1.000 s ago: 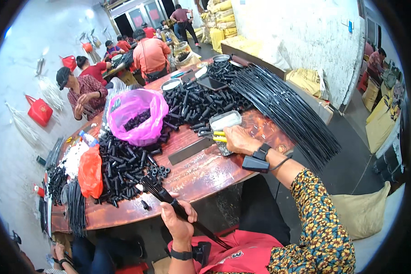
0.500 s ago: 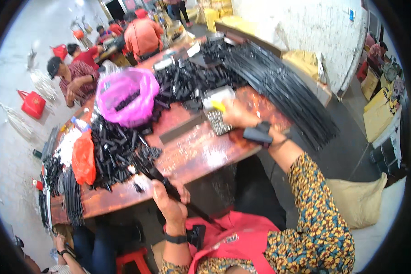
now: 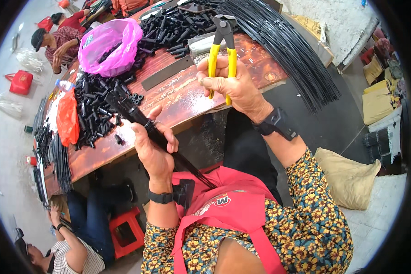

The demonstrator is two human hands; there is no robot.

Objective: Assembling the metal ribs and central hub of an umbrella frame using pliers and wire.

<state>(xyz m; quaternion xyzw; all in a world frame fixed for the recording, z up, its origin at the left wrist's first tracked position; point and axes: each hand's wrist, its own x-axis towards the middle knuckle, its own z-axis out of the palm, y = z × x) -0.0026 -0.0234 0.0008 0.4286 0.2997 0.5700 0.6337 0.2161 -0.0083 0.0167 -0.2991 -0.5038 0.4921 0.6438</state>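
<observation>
My left hand (image 3: pixel 154 157) is wrapped round a long black bundle of thin rods (image 3: pixel 125 108), like a folded umbrella frame. Its thicker upper end points to the far left over the table's edge; the thin lower end reaches down to my red apron (image 3: pixel 228 196). Raised over the table's near edge, my right hand (image 3: pixel 242 89) grips yellow-handled cutting pliers (image 3: pixel 223 34), jaws upward. Behind the pliers, partly covered, lies a small clear container (image 3: pixel 201 45) of tiny metal pieces.
Heaps of short black plastic parts (image 3: pixel 93 102) cover the reddish table (image 3: pixel 178 93). A pink bag (image 3: pixel 107 55), an orange bag (image 3: pixel 67 121), a flat metal bar (image 3: pixel 166 73) and long black rods (image 3: pixel 283 50) lie there too. Co-workers (image 3: pixel 59 43) sit at far left; another person (image 3: pixel 73 242) is near left.
My right hand has left the small container and lifted the yellow-handled pliers. My left hand has raised the black bundle up and to the left. The whole view has shifted.
</observation>
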